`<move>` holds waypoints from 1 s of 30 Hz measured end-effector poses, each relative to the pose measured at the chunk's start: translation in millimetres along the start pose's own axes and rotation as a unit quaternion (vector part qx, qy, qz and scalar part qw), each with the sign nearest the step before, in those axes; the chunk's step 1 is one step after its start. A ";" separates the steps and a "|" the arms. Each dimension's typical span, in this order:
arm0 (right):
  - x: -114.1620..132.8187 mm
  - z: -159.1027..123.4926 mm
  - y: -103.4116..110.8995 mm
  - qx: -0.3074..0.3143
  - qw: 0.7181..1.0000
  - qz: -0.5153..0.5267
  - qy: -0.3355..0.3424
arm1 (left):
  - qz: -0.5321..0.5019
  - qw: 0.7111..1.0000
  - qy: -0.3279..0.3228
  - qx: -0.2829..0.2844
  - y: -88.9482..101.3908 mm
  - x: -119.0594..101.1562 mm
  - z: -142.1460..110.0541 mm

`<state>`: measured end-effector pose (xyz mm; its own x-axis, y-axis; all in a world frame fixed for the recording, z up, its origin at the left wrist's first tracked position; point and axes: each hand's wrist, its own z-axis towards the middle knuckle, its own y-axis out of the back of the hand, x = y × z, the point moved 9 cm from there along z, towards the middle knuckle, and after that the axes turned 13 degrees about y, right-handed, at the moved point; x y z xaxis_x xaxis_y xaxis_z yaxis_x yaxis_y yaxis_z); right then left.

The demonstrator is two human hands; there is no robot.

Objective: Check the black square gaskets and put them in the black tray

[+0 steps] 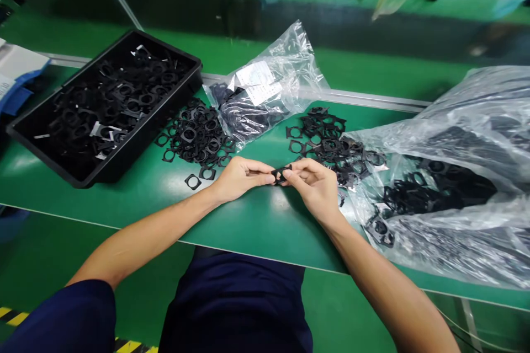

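Between my two hands is a small black plastic ring part (281, 174), pinched at both ends above the green table (252, 218). My left hand (242, 177) grips its left side with thumb and forefinger. On the other side, the thumb and fingers of my right hand (312, 183) close on it. Fingers cover much of the part. A pile of flat black ring parts (199, 132) lies beyond my left hand, with a few loose ones nearer me. Behind my right hand spreads a second heap of black parts (327, 138).
A black bin (144, 138) full of black parts stands at the left. A clear bag (285, 77) with labels lies at the back. To the right, a large plastic bag (455, 237) gapes open around more parts. A rail (372, 100) runs along the far edge.
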<state>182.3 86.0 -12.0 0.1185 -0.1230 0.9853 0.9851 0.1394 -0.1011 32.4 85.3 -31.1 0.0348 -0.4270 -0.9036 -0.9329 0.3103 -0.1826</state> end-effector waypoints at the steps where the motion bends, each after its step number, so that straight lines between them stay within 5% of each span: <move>1: 0.7 0.1 -0.6 -0.001 1.000 0.003 -0.001 | -0.013 1.000 0.007 0.010 -0.3 0.6 1.1; 7: 0.5 -1.3 -9.0 0.020 0.999 0.025 -0.025 | -0.065 0.990 0.053 0.113 -8.7 2.7 4.9; 20: 20.8 1.0 1.1 0.020 0.984 -0.143 0.108 | 0.035 0.998 -0.047 -0.020 0.1 -10.9 -1.5; 30: 15.9 -0.2 -10.6 0.091 0.979 -0.155 0.095 | 0.081 0.995 -0.063 -0.009 -3.7 -17.3 -5.4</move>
<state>173.8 82.4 4.6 -0.1436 -0.3648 0.9200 0.9409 0.2378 0.2411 33.4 86.9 -12.7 -0.0725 -0.2625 -0.9622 -0.9360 0.3511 -0.0252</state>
